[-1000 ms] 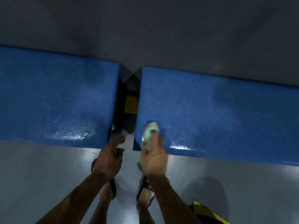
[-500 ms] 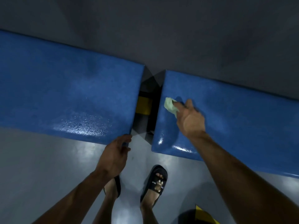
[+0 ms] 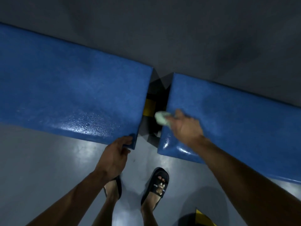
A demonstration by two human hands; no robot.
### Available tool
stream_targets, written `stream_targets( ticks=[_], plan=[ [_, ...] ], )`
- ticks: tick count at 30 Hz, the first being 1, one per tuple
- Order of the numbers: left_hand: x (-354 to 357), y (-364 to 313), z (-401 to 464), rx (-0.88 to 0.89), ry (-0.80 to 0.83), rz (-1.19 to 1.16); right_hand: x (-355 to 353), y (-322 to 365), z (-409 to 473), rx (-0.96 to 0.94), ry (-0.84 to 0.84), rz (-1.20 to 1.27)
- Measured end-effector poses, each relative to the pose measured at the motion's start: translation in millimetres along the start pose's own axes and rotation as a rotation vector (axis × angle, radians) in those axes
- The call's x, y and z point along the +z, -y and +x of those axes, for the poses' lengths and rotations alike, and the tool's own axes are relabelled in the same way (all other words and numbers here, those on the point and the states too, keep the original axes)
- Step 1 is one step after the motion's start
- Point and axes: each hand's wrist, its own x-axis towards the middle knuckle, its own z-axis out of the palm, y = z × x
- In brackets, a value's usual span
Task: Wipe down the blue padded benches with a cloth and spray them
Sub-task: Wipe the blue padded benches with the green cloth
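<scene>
Two blue padded benches stand end to end with a dark gap between them. The left bench (image 3: 68, 95) shows wet droplets near its front edge. On the right bench (image 3: 236, 121), my right hand (image 3: 185, 128) grips a pale green cloth (image 3: 161, 119) at the bench's left end, the cloth sticking out over the gap. My left hand (image 3: 114, 154) holds the front right corner of the left bench, fingers curled round its edge. No spray bottle is in view.
A grey wall runs behind the benches. The glossy grey floor (image 3: 40, 168) lies in front, with my feet in black slides (image 3: 156, 185). A yellow-and-black marking (image 3: 149, 105) shows in the gap, and another (image 3: 203, 217) at bottom right.
My right hand has slid the cloth toward the left end of the right bench, out over the gap. My left hand has closed onto the left bench's corner. The view shifted left.
</scene>
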Motion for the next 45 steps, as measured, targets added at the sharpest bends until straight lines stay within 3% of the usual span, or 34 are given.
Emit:
stream_targets(
  ticks=[2, 4, 9, 16, 20, 23, 25, 27, 32, 35, 41, 45],
  plan=[
    [-0.6, 1.7, 0.8, -0.003, -0.005, -0.041, -6.8, 2.1, 23.3, 0.22, -0.002, 0.073],
    [-1.4, 5.3, 1.8, 0.0, -0.002, -0.045, 0.8, 21.5, 16.7, 0.271, -0.034, 0.116],
    [-7.0, 4.0, 1.3, 0.011, -0.004, -0.072, 21.0, 74.4, -66.7, 0.015, 0.09, 0.155],
    [-20.1, 6.6, 4.0, 0.001, 0.031, -0.056, 9.5, 31.9, -73.7, -0.43, 0.37, 0.025],
    [-25.2, 10.4, 14.3, 0.022, 0.051, -0.007, -4.8, 23.3, -59.9, -0.5, 0.306, -0.023],
    [-25.0, 9.0, 20.9, 0.045, 0.047, 0.024, -6.9, 23.6, -43.6, -0.359, 0.248, 0.086],
    [-24.7, 6.9, 23.9, 0.063, 0.048, -0.008, -6.1, 21.4, -20.3, -0.203, 0.119, 0.173],
    [-26.4, 7.6, 27.5, 0.086, 0.059, -0.001, -10.0, 20.5, 3.4, -0.069, 0.047, 0.124],
    [-45.5, 16.6, 35.2, 0.132, 0.05, 0.067, -16.2, 21.1, 47.5, 0.404, 0.025, 0.148],
    [-60.2, 21.5, 37.7, 0.139, 0.046, 0.067, -5.9, 46.1, 19.6, 0.376, -0.015, 0.194],
    [-81.7, 26.0, 31.7, 0.165, 0.034, 0.081, 4.0, 70.4, -52.9, 0.077, 0.202, 0.177],
    [-81.6, 30.7, 25.8, 0.141, 0.019, 0.115, 0.2, 46.3, -33.9, -0.035, 0.263, 0.077]
  ],
)
